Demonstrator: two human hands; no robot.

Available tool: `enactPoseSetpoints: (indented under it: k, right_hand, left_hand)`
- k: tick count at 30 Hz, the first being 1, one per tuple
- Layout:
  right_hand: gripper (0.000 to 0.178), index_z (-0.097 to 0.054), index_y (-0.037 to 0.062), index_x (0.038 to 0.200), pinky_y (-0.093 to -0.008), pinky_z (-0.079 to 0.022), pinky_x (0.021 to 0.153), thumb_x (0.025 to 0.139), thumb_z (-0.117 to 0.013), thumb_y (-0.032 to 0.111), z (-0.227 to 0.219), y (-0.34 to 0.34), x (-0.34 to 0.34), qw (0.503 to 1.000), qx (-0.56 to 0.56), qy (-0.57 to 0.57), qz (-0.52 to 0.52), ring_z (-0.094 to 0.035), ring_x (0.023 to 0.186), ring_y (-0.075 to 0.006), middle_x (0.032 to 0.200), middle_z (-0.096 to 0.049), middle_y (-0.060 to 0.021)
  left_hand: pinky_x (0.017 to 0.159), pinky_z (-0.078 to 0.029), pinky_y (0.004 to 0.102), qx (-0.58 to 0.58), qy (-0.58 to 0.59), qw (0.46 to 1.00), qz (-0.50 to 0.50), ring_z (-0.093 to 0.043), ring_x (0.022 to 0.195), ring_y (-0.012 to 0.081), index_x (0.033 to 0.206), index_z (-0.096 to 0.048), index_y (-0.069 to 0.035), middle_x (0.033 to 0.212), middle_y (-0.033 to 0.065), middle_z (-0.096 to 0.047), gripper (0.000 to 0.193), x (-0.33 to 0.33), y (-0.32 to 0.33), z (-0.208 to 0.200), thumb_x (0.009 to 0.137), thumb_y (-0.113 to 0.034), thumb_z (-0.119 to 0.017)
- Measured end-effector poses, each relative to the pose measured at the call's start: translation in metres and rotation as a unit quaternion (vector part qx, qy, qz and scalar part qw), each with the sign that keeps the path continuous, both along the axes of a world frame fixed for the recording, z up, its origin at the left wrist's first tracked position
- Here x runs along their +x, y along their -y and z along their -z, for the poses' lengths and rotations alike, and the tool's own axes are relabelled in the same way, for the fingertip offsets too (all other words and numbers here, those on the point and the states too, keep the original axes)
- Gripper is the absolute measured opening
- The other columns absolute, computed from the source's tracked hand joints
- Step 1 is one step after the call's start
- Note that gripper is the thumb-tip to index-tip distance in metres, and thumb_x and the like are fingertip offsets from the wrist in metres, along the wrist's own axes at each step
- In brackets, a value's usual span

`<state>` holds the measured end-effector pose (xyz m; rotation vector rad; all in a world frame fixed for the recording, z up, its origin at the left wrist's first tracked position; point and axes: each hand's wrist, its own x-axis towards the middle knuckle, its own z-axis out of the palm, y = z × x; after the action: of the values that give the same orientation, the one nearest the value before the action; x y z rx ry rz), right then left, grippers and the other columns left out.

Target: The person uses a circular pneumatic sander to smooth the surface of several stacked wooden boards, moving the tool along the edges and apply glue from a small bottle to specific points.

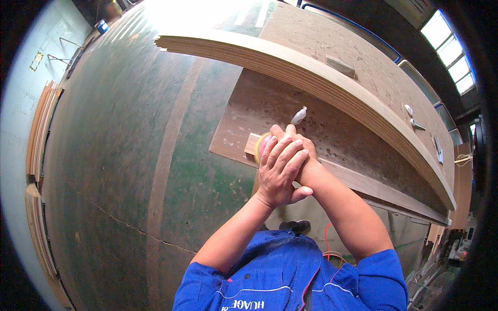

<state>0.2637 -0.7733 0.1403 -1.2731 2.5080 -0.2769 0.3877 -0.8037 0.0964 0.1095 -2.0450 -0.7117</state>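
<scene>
My left hand (282,168) lies across the back of my right hand (303,138), its fingers extended and its thumb apart. Under them my right hand is closed over a round, pad-like thing (262,147) with a yellow rim and a pinkish side; most of it is hidden by my hands. This round thing rests on the near end of a long, narrow wooden board (363,179), which runs off to the right under my right forearm. A small white object, like a squeeze bottle (299,115), lies just beyond my right fingers on the brown worktable (236,116).
A long stack of pale wooden strips (290,59) crosses the table behind my hands. Beyond it lie a wooden block (340,66) and small tools (417,124). An orange cord (327,238) hangs near my body. More boards (44,129) lean along the left wall.
</scene>
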Motion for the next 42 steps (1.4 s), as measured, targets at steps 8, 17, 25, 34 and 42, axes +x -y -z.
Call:
enactPoseSetpoints:
  k: [8,17,25,34,42]
  right_hand:
    - [0.039,-0.055,0.0141,0.128,-0.0542,-0.062,0.089,0.101,-0.068,0.039,0.002,-0.021,-0.006,1.0,0.005,-0.001,0.013,-0.073,0.108,-0.0468,0.123,-0.065,-0.0249]
    - [0.039,-0.055,0.0142,0.128,-0.0543,-0.062,0.089,0.101,-0.068,0.039,0.003,-0.041,-0.012,1.0,0.005,0.002,0.025,-0.073,0.109,-0.0469,0.123,-0.065,-0.0248]
    - [0.038,-0.055,0.0142,0.128,-0.0544,-0.062,0.089,0.101,-0.067,0.039,0.006,-0.058,-0.021,0.999,0.007,0.003,0.033,-0.073,0.109,-0.047,0.124,-0.065,-0.0247]
    - [0.038,-0.055,0.0143,0.128,-0.0545,-0.062,0.09,0.102,-0.067,0.039,0.006,-0.081,-0.031,0.999,0.007,0.005,0.045,-0.073,0.109,-0.0471,0.124,-0.065,-0.0246]
    - [0.037,-0.055,0.0143,0.128,-0.0546,-0.062,0.09,0.102,-0.066,0.039,0.009,-0.106,-0.042,0.998,0.006,0.005,0.06,-0.073,0.109,-0.0472,0.124,-0.065,-0.0245]
  left_hand:
    - [0.13,-0.028,0.0593,-0.001,0.001,1.0,0.009,-0.052,0.149,0.0393,0.139,-0.067,-0.007,0.15,0.0166,-0.064,0.084,-0.007,-0.013,0.001,0.102,-0.079,-0.045]
    - [0.13,-0.028,0.0587,-0.006,0.003,1.0,0.023,-0.052,0.149,0.0373,0.139,-0.067,-0.009,0.149,0.0154,-0.065,0.084,-0.017,-0.027,0.003,0.101,-0.081,-0.047]
    - [0.129,-0.03,0.0582,-0.017,0.009,1.0,0.025,-0.055,0.146,0.0395,0.141,-0.066,-0.009,0.148,0.017,-0.065,0.085,-0.027,-0.042,0.003,0.103,-0.08,-0.04]
    - [0.13,-0.027,0.0583,-0.005,0.006,0.999,0.045,-0.053,0.148,0.0372,0.14,-0.067,-0.009,0.149,0.0155,-0.065,0.084,-0.039,-0.063,0.004,0.102,-0.08,-0.044]
    - [0.129,-0.029,0.0596,-0.017,0.012,0.998,0.064,-0.054,0.145,0.0405,0.141,-0.065,-0.009,0.149,0.0176,-0.064,0.085,-0.053,-0.085,0.006,0.102,-0.08,-0.04]
